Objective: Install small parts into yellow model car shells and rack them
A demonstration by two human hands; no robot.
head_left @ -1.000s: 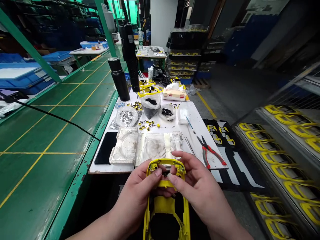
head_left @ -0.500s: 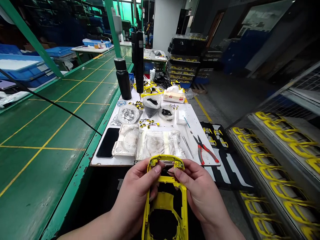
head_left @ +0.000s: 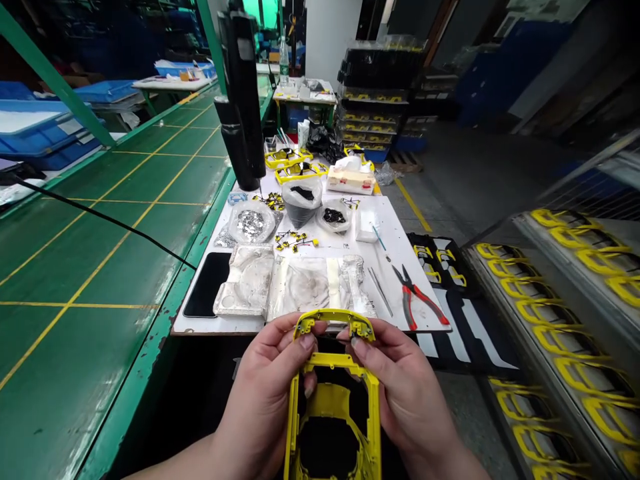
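Note:
Both hands grip a yellow plastic housing frame [head_left: 334,361] in front of the table's near edge. It has a curved top bar and a large round opening lower down. My left hand [head_left: 273,373] is closed on its upper left side, the thumb pressing near the corner of the top bar. My right hand [head_left: 407,377] is closed on the upper right side, thumb at the matching corner. Fingertips behind the frame are partly hidden. Just beyond lie a wrapped pad [head_left: 307,287] and a stained white foam block [head_left: 246,280].
On the white table lie a phone [head_left: 207,285], tweezers [head_left: 381,291], red-handled pliers [head_left: 419,297], a bag of silvery pieces [head_left: 251,223] and a bag of black parts [head_left: 334,215]. A black electric screwdriver [head_left: 243,100] hangs above. Racks of yellow frames [head_left: 560,327] stand at right, a green conveyor [head_left: 115,267] at left.
The view has shifted slightly, and the hanging screwdriver now appears further left and tilted. Both hands keep their hold on the yellow frame, the thumbs nearly unmoved.

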